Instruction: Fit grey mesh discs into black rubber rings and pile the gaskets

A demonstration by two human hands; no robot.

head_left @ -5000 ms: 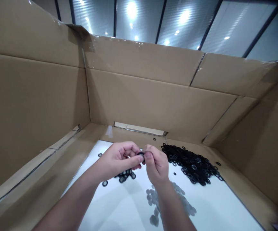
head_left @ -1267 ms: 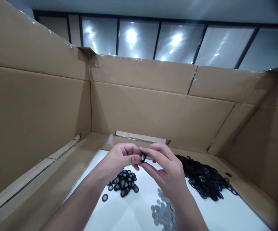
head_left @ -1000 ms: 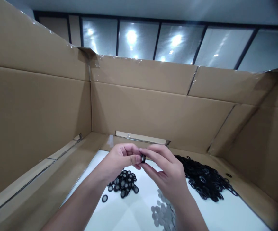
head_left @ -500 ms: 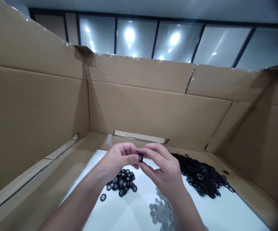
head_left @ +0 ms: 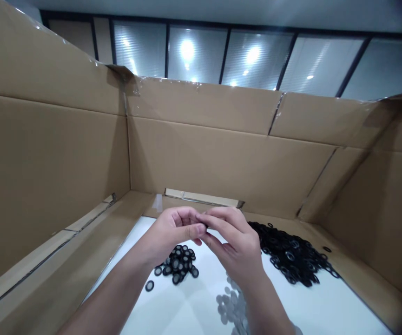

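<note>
My left hand [head_left: 173, 231] and my right hand [head_left: 237, 246] meet in front of me above a white surface [head_left: 187, 307]. Both pinch one small black ring, which is almost hidden between the fingertips. Below my left hand lies a small heap of black rings with grey centres [head_left: 178, 264]. A big pile of plain black rings [head_left: 287, 253] spreads out to the right of my right hand. Several grey discs [head_left: 230, 304] lie under my right wrist.
Tall cardboard walls [head_left: 221, 158] stand round the white surface on the left, back and right. One loose ring [head_left: 149, 285] lies by my left forearm. Frosted glass panels with reflected lights [head_left: 221, 56] show above the cardboard.
My fingertips have closed tighter over the small ring, so it shows less than before. The hands stay in about the same place; the camera shifted slightly.
</note>
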